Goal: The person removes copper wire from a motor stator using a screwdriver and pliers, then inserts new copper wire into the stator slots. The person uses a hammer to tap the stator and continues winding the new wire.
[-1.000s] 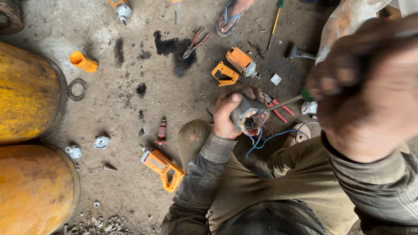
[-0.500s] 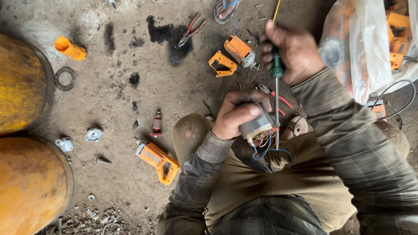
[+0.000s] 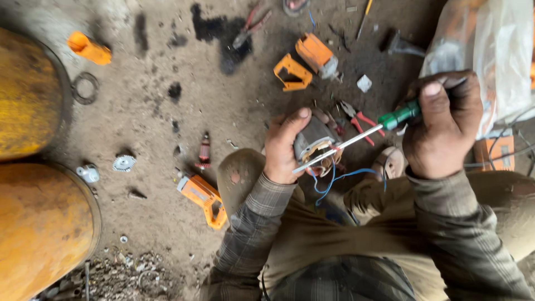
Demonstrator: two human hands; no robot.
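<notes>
The left hand point(image 3: 284, 147) wraps its fingers around a small motor part point(image 3: 313, 146) with blue wires point(image 3: 334, 181) hanging below. The right hand point(image 3: 440, 128) grips a green-handled screwdriver point(image 3: 356, 139), its tip touching the part. The orange tool shells point(image 3: 203, 198) lie apart, not yet put together.

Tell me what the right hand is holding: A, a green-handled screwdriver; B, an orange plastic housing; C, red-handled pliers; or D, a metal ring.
A: the right hand grips a green-handled screwdriver, whose metal shaft reaches across to the motor part held in the left hand; the red-handled pliers lie on the ground.
</notes>
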